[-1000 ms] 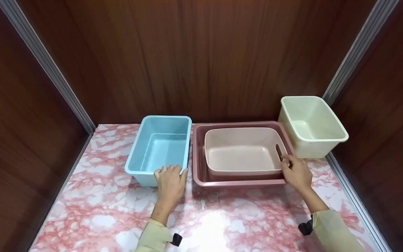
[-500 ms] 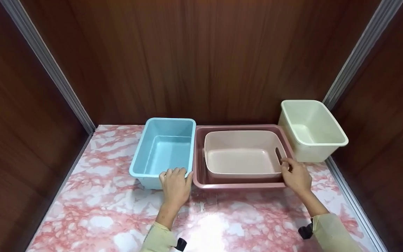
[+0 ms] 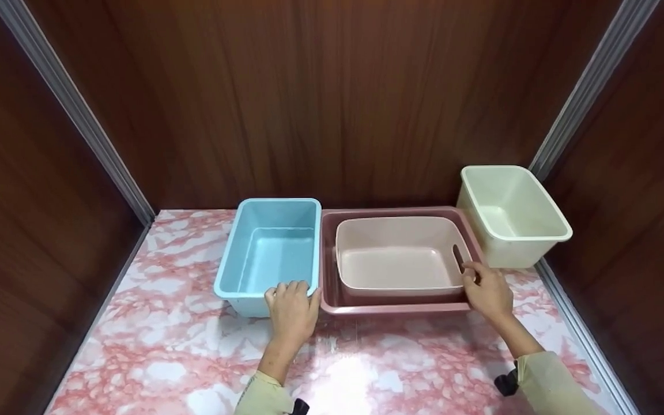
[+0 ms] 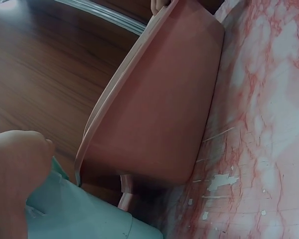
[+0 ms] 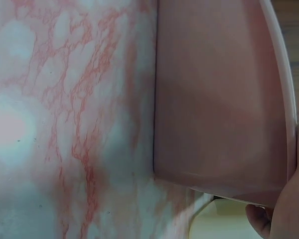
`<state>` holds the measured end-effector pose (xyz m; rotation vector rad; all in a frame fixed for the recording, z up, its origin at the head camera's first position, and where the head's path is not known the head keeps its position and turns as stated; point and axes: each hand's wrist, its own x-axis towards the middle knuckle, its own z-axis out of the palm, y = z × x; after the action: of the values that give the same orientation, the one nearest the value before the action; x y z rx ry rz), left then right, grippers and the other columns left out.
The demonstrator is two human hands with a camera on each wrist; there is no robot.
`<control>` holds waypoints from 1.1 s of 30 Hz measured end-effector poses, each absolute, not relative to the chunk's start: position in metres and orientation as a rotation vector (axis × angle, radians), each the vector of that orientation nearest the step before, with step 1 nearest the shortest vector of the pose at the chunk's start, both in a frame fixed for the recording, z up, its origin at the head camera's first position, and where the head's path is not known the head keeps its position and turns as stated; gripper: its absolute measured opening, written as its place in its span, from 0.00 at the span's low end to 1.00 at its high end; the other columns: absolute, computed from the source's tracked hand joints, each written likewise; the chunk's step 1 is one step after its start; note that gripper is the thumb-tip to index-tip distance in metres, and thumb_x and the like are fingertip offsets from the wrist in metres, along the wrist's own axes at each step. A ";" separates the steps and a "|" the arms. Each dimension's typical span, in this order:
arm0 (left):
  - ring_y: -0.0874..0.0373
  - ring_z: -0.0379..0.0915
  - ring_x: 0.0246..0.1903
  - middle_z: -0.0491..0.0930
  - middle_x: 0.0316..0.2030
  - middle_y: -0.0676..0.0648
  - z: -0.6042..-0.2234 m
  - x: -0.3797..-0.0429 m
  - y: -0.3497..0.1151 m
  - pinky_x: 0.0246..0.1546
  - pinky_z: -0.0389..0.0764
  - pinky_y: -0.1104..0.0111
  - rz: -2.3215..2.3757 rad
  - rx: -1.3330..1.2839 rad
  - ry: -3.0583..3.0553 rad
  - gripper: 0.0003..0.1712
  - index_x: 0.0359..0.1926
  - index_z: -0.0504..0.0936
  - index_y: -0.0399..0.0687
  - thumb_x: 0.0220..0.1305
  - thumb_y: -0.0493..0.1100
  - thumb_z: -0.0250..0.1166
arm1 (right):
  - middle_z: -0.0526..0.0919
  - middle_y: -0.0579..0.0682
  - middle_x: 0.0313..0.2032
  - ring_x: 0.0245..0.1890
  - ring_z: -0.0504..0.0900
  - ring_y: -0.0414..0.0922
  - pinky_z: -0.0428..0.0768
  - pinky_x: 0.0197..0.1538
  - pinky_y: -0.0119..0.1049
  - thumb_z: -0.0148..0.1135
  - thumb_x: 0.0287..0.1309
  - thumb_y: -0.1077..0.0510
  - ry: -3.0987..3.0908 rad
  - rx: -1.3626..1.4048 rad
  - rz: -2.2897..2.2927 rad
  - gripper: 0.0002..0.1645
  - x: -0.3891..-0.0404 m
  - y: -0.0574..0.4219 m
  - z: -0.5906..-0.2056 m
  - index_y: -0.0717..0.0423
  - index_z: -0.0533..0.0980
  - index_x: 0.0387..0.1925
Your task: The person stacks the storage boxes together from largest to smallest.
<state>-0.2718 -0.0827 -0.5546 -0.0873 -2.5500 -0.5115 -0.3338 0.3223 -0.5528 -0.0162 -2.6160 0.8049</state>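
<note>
At the left stands a light blue plastic bin (image 3: pixel 274 253), open side up. My left hand (image 3: pixel 293 311) grips its front rim near the right corner, fingers curled over the edge. To its right sits a dark pink rectangular basin (image 3: pixel 401 309), with a pale pink bin (image 3: pixel 404 262) nested inside it. The pale bin has a handle slot at its right end. My right hand (image 3: pixel 489 291) holds the basin's rim at the front right corner. In the right wrist view, fingertips (image 5: pixel 259 219) curl under that rim. The blue bin's right rim lies against the basin's left rim.
A cream bin (image 3: pixel 513 213) stands at the back right, close against the basin's right side. Brown wood-grain panels (image 3: pixel 332 104) with metal corner strips enclose the back and both sides. A red-and-white marbled surface (image 3: pixel 165 323) lies beneath the bins.
My left hand has shifted the blue bin slightly right, closing the narrow gap to the basin. The right hand keeps its place on the basin. The view has tilted slightly.
</note>
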 end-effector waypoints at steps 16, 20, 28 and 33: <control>0.48 0.71 0.35 0.82 0.34 0.47 -0.551 -0.268 -0.086 0.46 0.61 0.52 -0.514 -0.199 -2.605 0.17 0.40 0.82 0.47 0.67 0.55 0.59 | 0.83 0.58 0.29 0.38 0.78 0.61 0.68 0.45 0.57 0.61 0.51 0.66 -2.370 0.043 0.782 0.09 -0.335 0.315 -0.550 0.62 0.83 0.34; 0.48 0.72 0.36 0.82 0.35 0.46 -0.552 -0.265 -0.087 0.46 0.62 0.52 -0.510 -0.186 -2.607 0.17 0.40 0.83 0.47 0.67 0.55 0.60 | 0.83 0.57 0.28 0.39 0.78 0.62 0.69 0.45 0.56 0.61 0.51 0.66 -2.371 0.034 0.797 0.09 -0.332 0.309 -0.544 0.62 0.83 0.34; 0.48 0.73 0.36 0.83 0.34 0.46 -0.548 -0.259 -0.090 0.45 0.62 0.52 -0.518 -0.187 -2.603 0.18 0.40 0.85 0.47 0.65 0.56 0.61 | 0.80 0.63 0.48 0.52 0.72 0.65 0.63 0.52 0.59 0.59 0.54 0.61 -2.482 -0.054 0.764 0.13 -0.324 0.291 -0.519 0.63 0.81 0.40; 0.48 0.73 0.36 0.83 0.33 0.46 -0.548 -0.255 -0.088 0.44 0.63 0.52 -0.532 -0.193 -2.608 0.17 0.39 0.85 0.46 0.64 0.55 0.63 | 0.83 0.60 0.44 0.47 0.75 0.64 0.67 0.50 0.58 0.61 0.50 0.62 -2.435 0.060 0.779 0.12 -0.319 0.273 -0.503 0.62 0.82 0.38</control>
<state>-0.2546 -0.0878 -0.5483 -0.1931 -2.6083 -0.5321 -0.3193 0.2731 -0.5034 0.0603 -2.4355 0.7790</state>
